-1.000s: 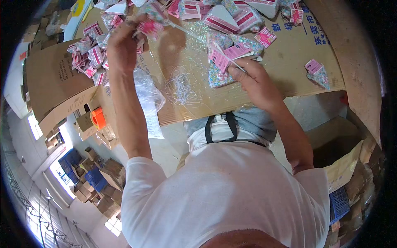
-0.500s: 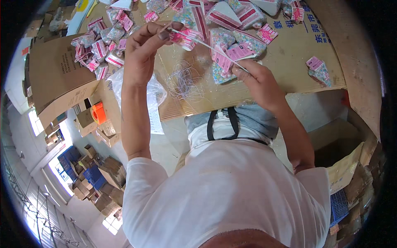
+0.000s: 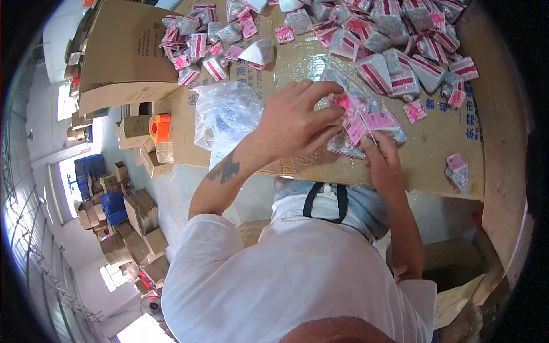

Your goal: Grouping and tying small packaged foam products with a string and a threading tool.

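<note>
My right hand pinches a thin, pale stick-like tool near the table's front edge. The tool points up and away, across a pink card tag. Under it lie clear pouches of pastel beads with pink tags. My left hand hovers over the left side of these pouches. Its fingers are curved and apart, the tips close to a bright pink tag. Whether they touch it I cannot tell. The tangle of fine thread is mostly hidden by my left hand and forearm.
A large heap of bead pouches lies at the back right, a smaller cluster at the back left. A crumpled clear plastic bag sits left of my hand. One pouch lies far right. Beyond are an orange tape roll and an open carton.
My left hand has let go of the tool's far end and come right, over the pouches. My right hand keeps the tool, now angled more upright. The whole view has shifted.
</note>
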`<state>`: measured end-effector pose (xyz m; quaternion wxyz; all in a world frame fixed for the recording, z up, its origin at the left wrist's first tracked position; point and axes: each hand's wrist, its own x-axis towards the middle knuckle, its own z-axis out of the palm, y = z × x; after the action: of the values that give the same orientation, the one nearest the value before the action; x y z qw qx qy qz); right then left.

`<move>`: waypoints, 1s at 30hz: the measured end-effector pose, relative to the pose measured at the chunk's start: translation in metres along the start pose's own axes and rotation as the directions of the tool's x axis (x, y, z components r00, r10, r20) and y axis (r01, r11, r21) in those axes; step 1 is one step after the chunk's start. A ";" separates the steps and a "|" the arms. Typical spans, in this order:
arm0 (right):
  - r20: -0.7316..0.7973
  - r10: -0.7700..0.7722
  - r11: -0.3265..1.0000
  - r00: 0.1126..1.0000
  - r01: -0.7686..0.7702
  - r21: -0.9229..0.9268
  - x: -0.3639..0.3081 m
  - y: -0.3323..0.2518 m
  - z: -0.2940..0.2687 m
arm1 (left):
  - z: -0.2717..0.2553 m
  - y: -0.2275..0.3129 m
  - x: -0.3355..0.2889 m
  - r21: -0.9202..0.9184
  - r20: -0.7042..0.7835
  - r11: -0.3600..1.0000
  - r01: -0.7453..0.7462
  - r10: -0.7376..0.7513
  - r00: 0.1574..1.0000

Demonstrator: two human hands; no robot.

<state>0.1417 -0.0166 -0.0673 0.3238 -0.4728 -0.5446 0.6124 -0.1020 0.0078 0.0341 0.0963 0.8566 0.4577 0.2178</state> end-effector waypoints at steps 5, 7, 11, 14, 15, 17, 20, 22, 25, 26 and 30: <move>0.044 0.210 0.969 0.977 -0.214 0.122 0.005 -0.002 0.010 | -0.018 -0.071 -0.024 0.152 -0.209 0.949 0.275 -0.241 0.948; 0.100 0.212 0.974 0.972 -0.219 0.059 0.008 -0.011 0.015 | -0.031 -0.123 -0.036 0.436 -0.205 0.797 0.418 -0.364 0.908; -0.096 0.230 0.944 0.968 -0.198 0.264 -0.003 -0.013 0.010 | 0.005 -0.193 -0.022 0.269 0.077 0.747 0.608 -0.645 0.760; -0.001 0.145 0.914 0.989 -0.134 0.383 0.003 -0.005 0.008 | -0.008 -0.184 -0.032 0.091 -0.060 0.754 0.650 -0.648 0.760; 0.001 0.154 0.910 0.988 -0.142 0.390 0.003 -0.001 0.008 | -0.014 -0.167 -0.029 -0.112 -0.133 0.670 0.734 -0.742 0.657; 0.013 0.151 0.909 0.988 -0.144 0.391 0.004 -0.006 0.012 | -0.021 -0.154 -0.030 -0.452 -0.209 0.517 0.726 -0.853 0.477; -0.025 0.148 0.920 0.989 -0.128 0.370 0.005 -0.016 0.018 | 0.002 -0.152 -0.027 -0.943 -0.191 0.275 0.188 -0.909 0.370; -0.050 0.181 0.927 0.982 -0.153 0.342 0.003 -0.016 0.017 | 0.013 -0.143 -0.027 -0.998 -0.052 0.022 -0.061 -0.841 0.538; -0.075 0.139 0.965 0.987 -0.118 0.236 0.003 0.000 0.005 | 0.015 -0.109 -0.011 -0.999 -0.024 0.006 -0.033 -0.836 0.548; -0.064 0.157 0.971 0.985 -0.143 0.191 0.002 -0.005 0.001 | 0.019 -0.106 -0.011 -0.997 -0.028 -0.019 -0.081 -0.836 0.549; -0.070 0.259 0.962 0.963 -0.252 0.102 0.001 -0.019 0.019 | 0.000 -0.093 -0.020 -0.988 0.107 -0.151 -0.014 -0.756 0.646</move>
<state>0.1219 -0.0190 -0.0498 0.2858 -0.5488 -0.4364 0.6532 -0.1807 0.0431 -0.0059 0.5889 0.2329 0.4159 0.6526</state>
